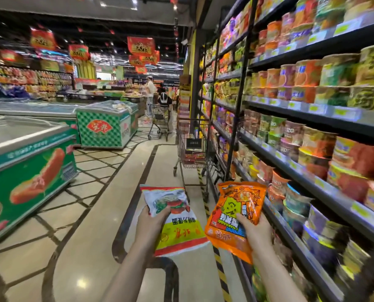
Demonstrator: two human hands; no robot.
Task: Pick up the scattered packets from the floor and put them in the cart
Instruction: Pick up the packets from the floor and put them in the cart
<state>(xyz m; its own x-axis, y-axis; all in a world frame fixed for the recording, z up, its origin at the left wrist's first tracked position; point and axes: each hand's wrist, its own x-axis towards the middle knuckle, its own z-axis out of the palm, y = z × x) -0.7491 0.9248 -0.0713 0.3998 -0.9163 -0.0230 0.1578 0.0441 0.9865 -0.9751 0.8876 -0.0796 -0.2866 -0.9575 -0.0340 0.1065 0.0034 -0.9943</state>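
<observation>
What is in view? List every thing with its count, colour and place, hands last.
white and yellow packet: 1, left hand
orange packet: 1, right hand
cart: 1, metal, ahead by the shelves, red packets inside
second cart: 1, far down the aisle
shelves: black, right, many cup noodles
freezers: green, left
people: several, far off
left hand: grips white and yellow packet
right hand: grips orange packet

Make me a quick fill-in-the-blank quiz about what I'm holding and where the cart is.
1. The left hand holds a white and ___ packet.
2. The right hand holds an ___ packet.
3. The cart stands ahead, beside the ___ on the right.

Missing words: yellow; orange; shelves
</observation>
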